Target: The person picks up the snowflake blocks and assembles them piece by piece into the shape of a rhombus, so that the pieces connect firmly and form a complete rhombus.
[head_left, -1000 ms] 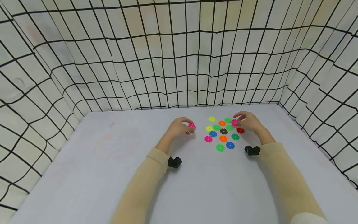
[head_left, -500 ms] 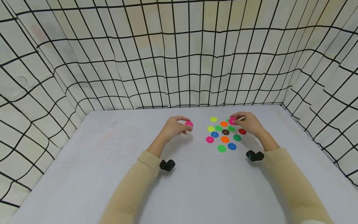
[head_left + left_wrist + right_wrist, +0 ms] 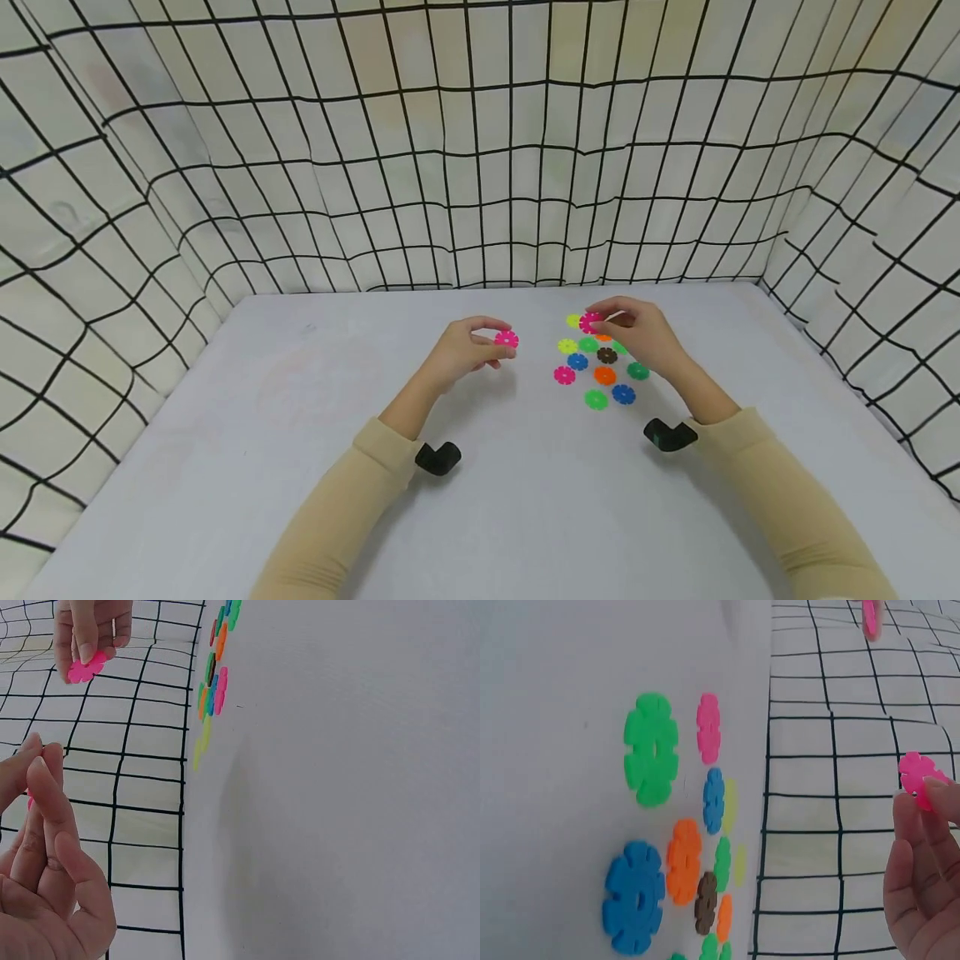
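Note:
My left hand [image 3: 467, 352] pinches a pink notched plastic disc [image 3: 507, 338] between thumb and fingers, raised above the table left of the scattered discs. In the left wrist view the fingers mostly hide that disc. A second pink notched disc [image 3: 921, 777] is pinched by my right hand [image 3: 637, 332], held up over the far side of the group. Below lie flat discs in several colours, among them a brown disc [image 3: 607, 356], an orange disc [image 3: 604, 376], a blue disc [image 3: 623, 394], a green disc [image 3: 596, 400] and another pink disc [image 3: 565, 375]. The right hand covers part of the group.
The white table [image 3: 225, 467] carries the discs at its far right of centre. A black wire grid [image 3: 480, 179] over a pale backing rises along the back and both sides. A black wrist camera mount [image 3: 438, 458] sits at the left cuff, another black mount [image 3: 670, 435] at the right.
My right hand has lifted its pink disc and carried it leftward over the group, toward the left hand. The left hand still holds its disc and has shifted slightly left.

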